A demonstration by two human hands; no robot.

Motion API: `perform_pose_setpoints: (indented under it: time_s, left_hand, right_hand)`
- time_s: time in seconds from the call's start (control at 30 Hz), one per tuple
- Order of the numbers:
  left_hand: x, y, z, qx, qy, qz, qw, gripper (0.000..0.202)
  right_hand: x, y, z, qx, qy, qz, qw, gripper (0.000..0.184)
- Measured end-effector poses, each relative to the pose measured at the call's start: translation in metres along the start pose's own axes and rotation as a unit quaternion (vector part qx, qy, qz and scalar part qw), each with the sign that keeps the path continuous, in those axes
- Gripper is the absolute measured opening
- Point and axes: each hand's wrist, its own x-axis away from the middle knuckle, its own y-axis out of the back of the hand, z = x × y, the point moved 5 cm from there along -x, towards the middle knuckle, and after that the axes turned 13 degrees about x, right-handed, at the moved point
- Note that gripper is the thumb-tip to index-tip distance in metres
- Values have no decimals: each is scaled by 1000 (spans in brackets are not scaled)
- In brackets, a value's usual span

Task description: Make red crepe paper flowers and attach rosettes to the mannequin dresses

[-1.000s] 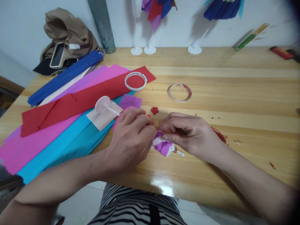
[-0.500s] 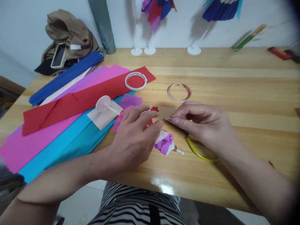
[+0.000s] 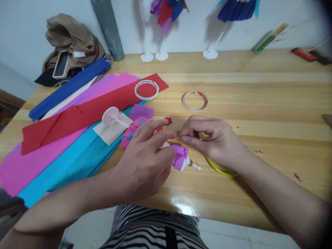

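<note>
A small figure dressed in crepe paper lies on the table, its purple paper part (image 3: 180,157) showing to the right of my left hand (image 3: 149,155). The fingers of that hand curl over its middle and hide much of it. On its other side are a pink and blue paper part (image 3: 129,137) and a white round-based stand (image 3: 110,116). My right hand (image 3: 211,136) pinches a thin pink strip (image 3: 177,138) between thumb and forefinger, close to the left fingertips. Under the right hand show the yellow handles (image 3: 220,170) of scissors. A red flower-shaped piece (image 3: 168,121) lies just beyond the left fingers.
Crepe paper sheets, among them a red one (image 3: 103,103) and a blue one (image 3: 70,138), spread on the left. A tape roll (image 3: 146,90) lies on the red sheet, another ring of tape (image 3: 194,101) on the wood. Stands (image 3: 210,54) line the wall beside a green-handled brush (image 3: 269,39).
My right hand has shifted left, bringing the pink strip to the left fingertips. My left fingers are lower over the figure. The whole view has shifted slightly.
</note>
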Motion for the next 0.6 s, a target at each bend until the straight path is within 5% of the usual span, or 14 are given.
perform_pose_setpoints:
  time_s: [0.13,0.6]
  left_hand:
    - [2,8,0,27,10,-32,999,9]
    - [2,5,5,69,21,8,997,10]
  right_hand:
    - [-3,-1,1,24,37,28,999,13]
    - [-3,-3,4,79,109,64,989,15]
